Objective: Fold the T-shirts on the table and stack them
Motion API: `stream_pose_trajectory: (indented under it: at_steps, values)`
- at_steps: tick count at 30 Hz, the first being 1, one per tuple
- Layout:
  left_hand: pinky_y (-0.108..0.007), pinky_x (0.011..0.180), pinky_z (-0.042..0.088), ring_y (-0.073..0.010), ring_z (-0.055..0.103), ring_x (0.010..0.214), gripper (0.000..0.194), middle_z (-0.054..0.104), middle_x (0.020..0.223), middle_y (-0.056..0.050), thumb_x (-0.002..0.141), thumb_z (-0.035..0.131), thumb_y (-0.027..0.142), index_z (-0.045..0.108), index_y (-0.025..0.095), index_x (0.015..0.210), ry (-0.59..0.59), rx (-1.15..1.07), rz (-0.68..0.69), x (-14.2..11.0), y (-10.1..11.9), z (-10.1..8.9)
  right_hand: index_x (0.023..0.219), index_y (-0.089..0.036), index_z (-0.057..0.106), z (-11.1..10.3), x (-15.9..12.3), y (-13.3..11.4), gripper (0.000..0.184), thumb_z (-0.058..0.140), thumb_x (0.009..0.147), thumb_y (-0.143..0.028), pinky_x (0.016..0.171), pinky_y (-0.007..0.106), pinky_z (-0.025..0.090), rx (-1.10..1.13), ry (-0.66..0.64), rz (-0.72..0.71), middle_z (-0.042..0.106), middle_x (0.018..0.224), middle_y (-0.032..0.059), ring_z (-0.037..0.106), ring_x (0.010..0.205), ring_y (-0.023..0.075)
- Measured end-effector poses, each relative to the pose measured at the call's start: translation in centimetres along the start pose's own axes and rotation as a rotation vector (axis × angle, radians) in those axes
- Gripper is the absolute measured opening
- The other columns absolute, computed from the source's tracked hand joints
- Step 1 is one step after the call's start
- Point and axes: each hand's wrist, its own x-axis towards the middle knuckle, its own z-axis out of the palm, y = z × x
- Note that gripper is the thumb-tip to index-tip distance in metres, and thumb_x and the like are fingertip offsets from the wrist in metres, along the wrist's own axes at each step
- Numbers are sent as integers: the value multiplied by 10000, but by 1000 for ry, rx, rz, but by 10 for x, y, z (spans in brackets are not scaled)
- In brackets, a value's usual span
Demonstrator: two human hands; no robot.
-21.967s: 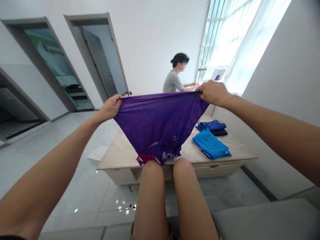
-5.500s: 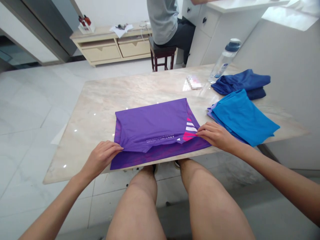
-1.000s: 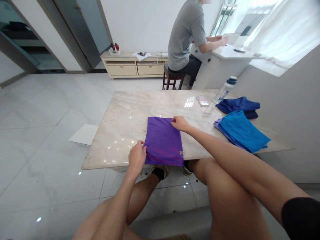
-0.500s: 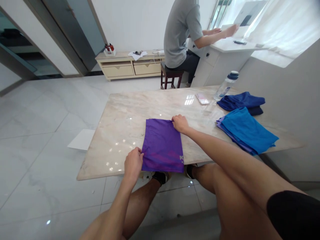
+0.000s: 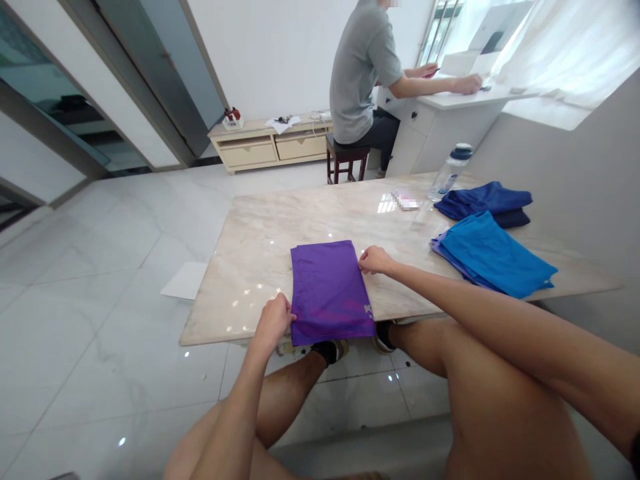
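Note:
A folded purple garment (image 5: pixel 330 290) lies flat on the marble-look table (image 5: pixel 260 227), with a small grey mark near its lower right corner. Its near edge hangs slightly past the table's front edge. My left hand (image 5: pixel 275 321) is closed at the lower left side, thumb and fingers pinching the fabric's edge. On the opposite side, my right hand (image 5: pixel 376 260) pinches the right edge, a little below the far corner. Folded blue (image 5: pixel 495 253) and lilac (image 5: pixel 440 248) garments are stacked on the right of the table.
A dark blue garment (image 5: pixel 485 200) lies behind the stack, near a clear water bottle (image 5: pixel 447 177). Another person (image 5: pixel 357 80) sits on a stool (image 5: pixel 345 157) at a white desk (image 5: pixel 450 100). A low cabinet (image 5: pixel 275 147) stands against the far wall.
My right hand has moved from the garment's far right corner down along its right edge. The left hand stays at the left edge. The other person's hand has lowered to the desk.

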Motion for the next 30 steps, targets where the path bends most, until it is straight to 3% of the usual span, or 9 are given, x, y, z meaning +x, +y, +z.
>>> stream_pose_trajectory:
  at_steps: [2,5,10,15,20,22,25,27,30]
  values:
    - [-340,873,536,-263,761,919,291,769,893,-51,808,836,121,611,237,952,32,-205,-35,3,3,-1,767,-128,791,2,-7,1,104,818,868,-131,687,307,658,42,-70,34,796,728,113,799,724,241]
    - [-336,904,571,-232,778,944,340,802,1051,-93,819,839,144,617,218,1066,105,-573,-130,16,15,-1,771,-128,782,7,-13,3,145,846,889,-184,626,283,647,96,-113,73,803,741,117,795,706,224]
    - [-330,799,590,-238,786,891,412,829,1036,-124,871,869,356,661,169,1174,19,-735,-231,38,34,3,842,-115,756,12,-15,6,271,914,895,-329,638,275,642,173,-178,164,834,867,137,804,728,203]
    - [-296,565,465,-205,670,613,414,751,710,-64,867,847,569,757,166,872,-154,-781,-281,55,36,0,845,-130,725,12,-15,9,362,933,900,-421,632,267,620,256,-230,256,811,861,101,752,697,163]
    - [-275,497,224,-121,401,458,552,471,465,43,650,974,642,633,210,614,-242,-748,-282,64,19,-7,795,-145,735,11,-14,13,351,964,870,-401,574,221,554,302,-246,222,764,797,70,684,677,136]
    - [-268,517,216,-112,392,484,569,489,497,49,576,994,658,665,201,649,-278,-790,-242,62,13,-8,799,-153,760,10,-13,18,314,964,863,-384,575,206,538,323,-271,179,780,831,76,699,736,146]
    - [-264,562,264,-129,491,578,638,675,658,-7,504,1006,670,800,165,836,-268,-876,-199,56,10,-11,815,-163,803,2,-13,24,283,966,847,-392,641,203,543,361,-293,78,816,930,84,727,865,169]
    - [-267,629,337,-160,600,704,707,798,860,-67,495,1003,677,848,167,958,-228,-912,-204,50,13,-18,853,-164,832,-8,-14,24,274,965,842,-403,724,218,558,405,-289,-3,832,999,85,738,965,187]
    - [-285,765,409,-206,683,915,719,842,1093,-96,529,982,702,865,201,1030,-132,-958,-191,41,21,-37,945,-161,862,-29,-20,16,226,911,891,-374,856,252,572,495,-255,-122,842,1092,82,737,1079,205]
